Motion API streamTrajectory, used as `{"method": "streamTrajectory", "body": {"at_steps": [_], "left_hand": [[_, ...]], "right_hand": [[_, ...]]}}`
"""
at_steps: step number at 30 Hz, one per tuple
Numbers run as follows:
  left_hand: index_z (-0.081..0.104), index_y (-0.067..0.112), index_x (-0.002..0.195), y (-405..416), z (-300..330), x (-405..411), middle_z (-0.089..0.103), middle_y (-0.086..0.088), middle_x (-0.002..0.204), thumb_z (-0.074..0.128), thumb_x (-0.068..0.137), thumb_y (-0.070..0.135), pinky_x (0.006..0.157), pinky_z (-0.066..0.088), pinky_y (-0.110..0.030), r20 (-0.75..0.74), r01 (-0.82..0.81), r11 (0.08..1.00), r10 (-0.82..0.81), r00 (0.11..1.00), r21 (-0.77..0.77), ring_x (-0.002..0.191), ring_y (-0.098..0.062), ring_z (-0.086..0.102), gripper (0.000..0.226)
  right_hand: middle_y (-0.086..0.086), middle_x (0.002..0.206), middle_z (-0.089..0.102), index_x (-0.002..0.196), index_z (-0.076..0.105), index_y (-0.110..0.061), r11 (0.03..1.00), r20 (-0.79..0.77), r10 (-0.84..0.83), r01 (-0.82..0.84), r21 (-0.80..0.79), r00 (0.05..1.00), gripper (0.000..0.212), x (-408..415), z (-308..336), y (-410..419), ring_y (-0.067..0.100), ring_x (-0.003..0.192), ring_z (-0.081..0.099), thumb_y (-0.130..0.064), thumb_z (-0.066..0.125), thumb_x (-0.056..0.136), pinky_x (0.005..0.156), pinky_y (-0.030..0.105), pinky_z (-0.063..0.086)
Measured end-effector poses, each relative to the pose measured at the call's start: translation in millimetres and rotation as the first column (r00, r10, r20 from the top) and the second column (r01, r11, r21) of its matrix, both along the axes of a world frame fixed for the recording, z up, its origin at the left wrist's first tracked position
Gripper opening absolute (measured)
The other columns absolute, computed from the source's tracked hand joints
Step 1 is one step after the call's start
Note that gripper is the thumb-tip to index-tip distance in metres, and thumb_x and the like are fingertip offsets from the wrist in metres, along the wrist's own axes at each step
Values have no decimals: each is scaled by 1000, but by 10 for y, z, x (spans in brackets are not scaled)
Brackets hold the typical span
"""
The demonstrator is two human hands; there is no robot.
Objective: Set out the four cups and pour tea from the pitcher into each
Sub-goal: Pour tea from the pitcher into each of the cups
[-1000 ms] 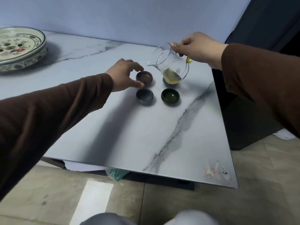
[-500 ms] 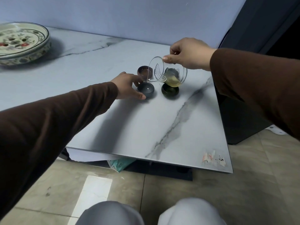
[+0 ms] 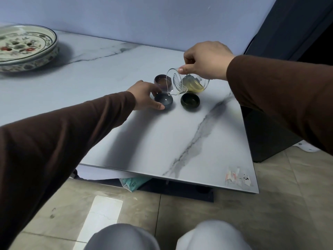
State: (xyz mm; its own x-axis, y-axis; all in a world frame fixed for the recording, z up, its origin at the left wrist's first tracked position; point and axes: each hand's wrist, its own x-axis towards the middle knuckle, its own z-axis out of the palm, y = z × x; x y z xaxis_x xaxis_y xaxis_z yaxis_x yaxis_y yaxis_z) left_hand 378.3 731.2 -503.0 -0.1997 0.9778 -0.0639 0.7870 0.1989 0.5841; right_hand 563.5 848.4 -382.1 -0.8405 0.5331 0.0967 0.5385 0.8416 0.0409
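Observation:
My right hand [image 3: 207, 60] grips the glass pitcher [image 3: 187, 83] and tips it far to the left, its spout right over the blue-grey cup [image 3: 164, 101]. Yellow tea lies in the pitcher's lower side. My left hand [image 3: 146, 96] holds the blue-grey cup by its left side, thumb in front and fingers behind. A brown cup [image 3: 160, 81] stands just behind it. A dark green cup [image 3: 190, 101] stands to its right. The fourth cup is hidden behind the pitcher. All stand on the white marble table [image 3: 144, 141].
A large patterned ceramic tea tray [image 3: 27, 49] sits at the table's far left. The table's right edge and front edge are close to the cups' side. A torn sticker [image 3: 237, 177] marks the near right corner. My knees show below.
My left hand moved from the brown cup to the blue-grey cup. My right hand tipped the pitcher further and lowered its spout over that cup.

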Motion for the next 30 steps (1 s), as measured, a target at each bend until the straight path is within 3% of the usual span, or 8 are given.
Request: {"method": "streamTrajectory", "body": {"at_steps": [9,15,23,30], "left_hand": [[62,29,121,14,49,24,65,5,110,80,66,47,93,44,-34,-42,3,1000,-4,999,-27,108,-21,50,61],[63,30,120,7,77,37,62,7,104,80,66,47,87,42,-29,-58,9,1000,-10,998,-29,106,-20,51,59],[63,31,118,0,111,58,63,7,105,79,67,47,94,43,-35,-76,7,999,-11,997,-46,109,-21,49,56],[64,31,117,6,119,65,64,4,110,80,67,46,95,44,-36,-78,5,998,-10,997,-55,109,-22,50,55]], "right_hand": [[-4,66,47,62,42,-20,996,22,32,-34,84,999,49,-68,61,-128,28,77,49,-59,58,87,66,33,27],[-5,64,44,62,40,-21,991,36,57,-61,117,998,49,-93,109,-226,28,78,48,-59,59,87,67,34,28],[-6,65,43,75,51,-21,983,40,96,-101,155,995,39,-101,152,-284,28,78,48,-58,58,88,67,34,29],[-8,62,39,75,49,-21,977,36,106,-111,181,994,40,-107,193,-324,28,77,47,-58,57,88,67,35,28]]}}
